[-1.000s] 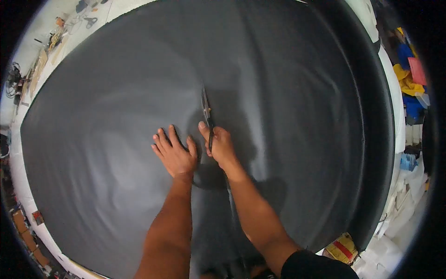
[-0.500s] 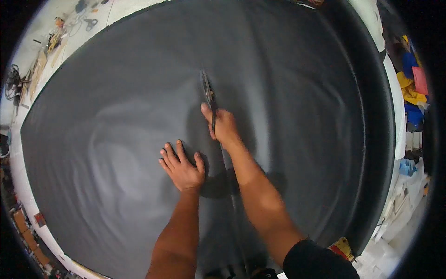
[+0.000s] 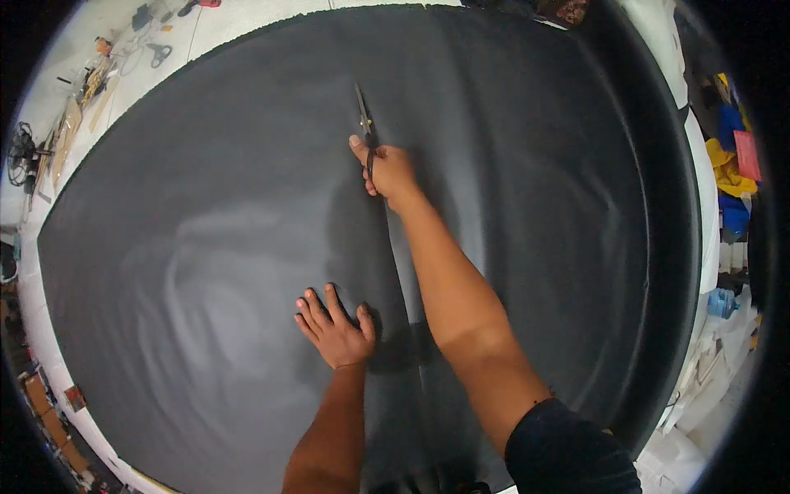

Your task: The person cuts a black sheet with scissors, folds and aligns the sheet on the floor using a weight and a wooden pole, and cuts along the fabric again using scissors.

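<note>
A wide sheet of dark grey, leather-like material (image 3: 239,156) covers most of the table. My right hand (image 3: 390,174) grips a pair of scissors (image 3: 364,115), with the thumb and fingers about the handles and the blades pointing away from me. A straight cut runs through the sheet from the scissors back toward my body, with a thin light gap showing along part of it. Left of this cut, my left hand (image 3: 336,333) lies flat on the sheet, fingers spread and holding nothing.
At the right edge the material forms a thick roll (image 3: 658,247). A second pair of scissors (image 3: 160,54) and assorted tools lie on the white tabletop (image 3: 177,70) at upper left. Colourful cloths (image 3: 728,169) and a blue water bottle (image 3: 722,303) are beyond the roll.
My right hand and the scissors have moved farther away from me, and the cut behind them is longer. My left hand appears slightly lower in view, still flat on the sheet.
</note>
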